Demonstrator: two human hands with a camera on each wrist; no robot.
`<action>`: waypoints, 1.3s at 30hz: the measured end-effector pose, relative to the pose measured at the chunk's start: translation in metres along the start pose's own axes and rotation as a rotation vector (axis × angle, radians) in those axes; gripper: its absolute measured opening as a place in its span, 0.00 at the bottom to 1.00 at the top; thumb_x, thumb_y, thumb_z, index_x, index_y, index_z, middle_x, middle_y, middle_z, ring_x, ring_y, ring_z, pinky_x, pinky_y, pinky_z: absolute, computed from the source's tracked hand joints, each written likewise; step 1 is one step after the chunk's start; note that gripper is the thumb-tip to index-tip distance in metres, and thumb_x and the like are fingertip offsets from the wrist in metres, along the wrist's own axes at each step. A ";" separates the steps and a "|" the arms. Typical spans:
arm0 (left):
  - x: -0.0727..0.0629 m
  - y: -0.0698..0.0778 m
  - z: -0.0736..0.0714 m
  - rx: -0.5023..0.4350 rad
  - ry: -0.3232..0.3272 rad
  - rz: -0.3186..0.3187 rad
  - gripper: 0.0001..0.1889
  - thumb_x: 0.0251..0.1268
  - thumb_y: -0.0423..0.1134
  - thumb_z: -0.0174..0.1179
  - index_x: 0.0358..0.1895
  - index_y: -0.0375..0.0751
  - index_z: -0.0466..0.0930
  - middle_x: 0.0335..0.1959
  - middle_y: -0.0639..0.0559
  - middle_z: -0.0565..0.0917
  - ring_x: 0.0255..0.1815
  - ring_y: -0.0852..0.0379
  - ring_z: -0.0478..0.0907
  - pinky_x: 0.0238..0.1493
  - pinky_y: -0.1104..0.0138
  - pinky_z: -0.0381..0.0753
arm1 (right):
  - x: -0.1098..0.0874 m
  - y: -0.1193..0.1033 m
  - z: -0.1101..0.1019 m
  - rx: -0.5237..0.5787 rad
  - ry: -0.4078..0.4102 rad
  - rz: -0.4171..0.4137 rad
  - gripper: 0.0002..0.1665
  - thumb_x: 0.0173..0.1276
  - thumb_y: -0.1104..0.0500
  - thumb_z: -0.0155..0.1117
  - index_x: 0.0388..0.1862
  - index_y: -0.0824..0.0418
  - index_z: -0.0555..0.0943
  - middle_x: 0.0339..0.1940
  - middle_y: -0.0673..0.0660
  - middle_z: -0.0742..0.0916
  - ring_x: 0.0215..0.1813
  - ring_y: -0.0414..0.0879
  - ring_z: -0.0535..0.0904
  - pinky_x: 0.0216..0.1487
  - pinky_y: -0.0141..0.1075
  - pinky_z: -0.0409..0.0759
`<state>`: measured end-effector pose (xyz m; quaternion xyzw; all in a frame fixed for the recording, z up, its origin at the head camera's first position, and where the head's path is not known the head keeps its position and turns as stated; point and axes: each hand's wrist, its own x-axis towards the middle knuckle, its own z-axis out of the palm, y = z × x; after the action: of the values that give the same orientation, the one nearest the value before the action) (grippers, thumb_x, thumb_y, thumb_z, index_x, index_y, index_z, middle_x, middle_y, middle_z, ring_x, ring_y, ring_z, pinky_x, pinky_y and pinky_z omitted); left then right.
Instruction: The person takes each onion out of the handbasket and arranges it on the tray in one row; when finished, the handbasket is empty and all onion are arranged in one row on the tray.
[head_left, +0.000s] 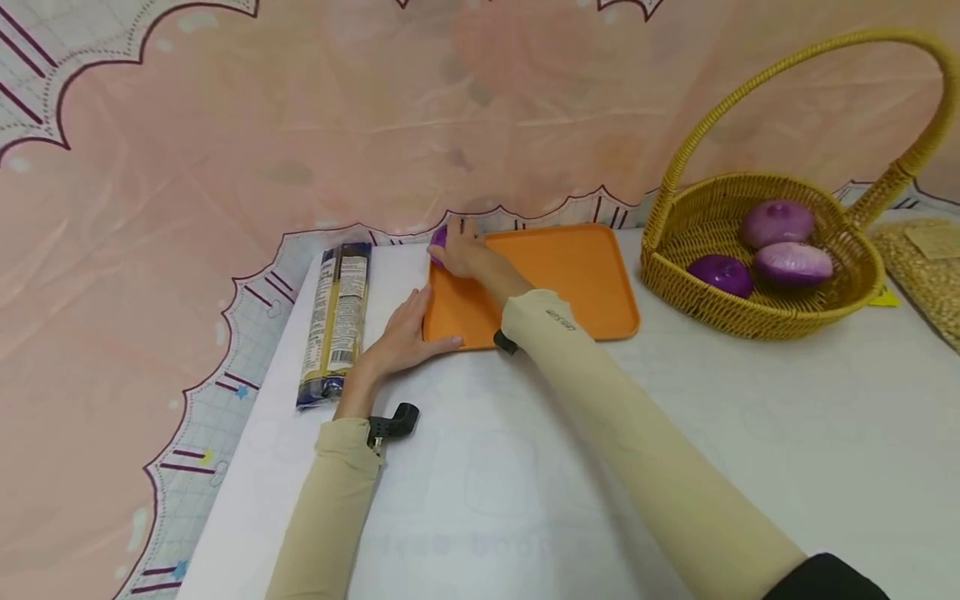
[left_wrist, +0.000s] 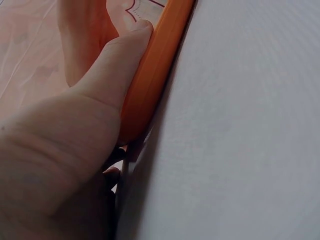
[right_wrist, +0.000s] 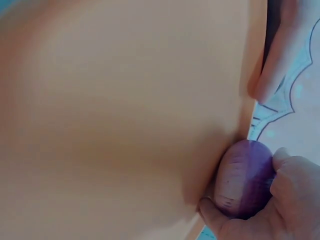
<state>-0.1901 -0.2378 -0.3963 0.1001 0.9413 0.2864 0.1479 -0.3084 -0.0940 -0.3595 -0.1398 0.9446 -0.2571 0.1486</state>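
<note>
A purple onion [right_wrist: 244, 177] sits in the far left corner of an orange tray [head_left: 570, 275]. My right hand [head_left: 468, 254] grips this onion, thumb and fingers round its sides in the right wrist view; in the head view the hand covers most of it. At the tray's near left corner lies my left hand [head_left: 401, 337], its fingers straight along the left edge and its thumb along the front edge. In the left wrist view the thumb [left_wrist: 122, 55] rests against the tray's rim.
Left of the tray lies a long yellow and dark blue packet [head_left: 337, 325]. A woven basket [head_left: 757, 321] with a tall handle stands to the right, holding three purple onions [head_left: 793, 263]. Beyond it, at the right edge, is a bag of yellowish grains [head_left: 918, 258].
</note>
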 end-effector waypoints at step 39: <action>-0.001 -0.002 0.003 0.002 0.025 0.007 0.57 0.58 0.64 0.61 0.79 0.43 0.34 0.81 0.43 0.38 0.82 0.45 0.33 0.80 0.48 0.36 | -0.164 0.096 -0.080 0.252 0.050 -0.535 0.21 0.72 0.57 0.58 0.61 0.63 0.75 0.61 0.61 0.79 0.65 0.54 0.73 0.63 0.51 0.77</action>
<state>-0.1882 -0.2381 -0.3996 0.0998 0.9430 0.2873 0.1350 -0.2044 0.0769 -0.3100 -0.3580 0.8382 -0.4057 0.0685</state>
